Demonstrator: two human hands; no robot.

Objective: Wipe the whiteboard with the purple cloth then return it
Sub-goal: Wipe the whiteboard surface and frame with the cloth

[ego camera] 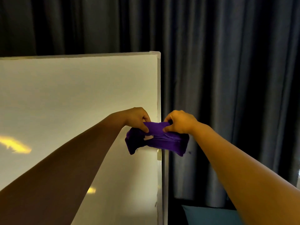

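Observation:
The purple cloth (164,141) is bunched and folded, held in the air in front of the whiteboard's right edge. My left hand (138,118) pinches its upper left part between thumb and fingers. My right hand (179,121) pinches its upper right part. The whiteboard (78,95) fills the left half of the view, white with a pale frame and a few light reflections. I cannot tell whether the cloth touches the board.
Dark grey curtains (227,78) hang behind and to the right of the board. A teal object (209,215) shows at the bottom right, below the curtain. The board's right frame (159,176) runs down the middle of the view.

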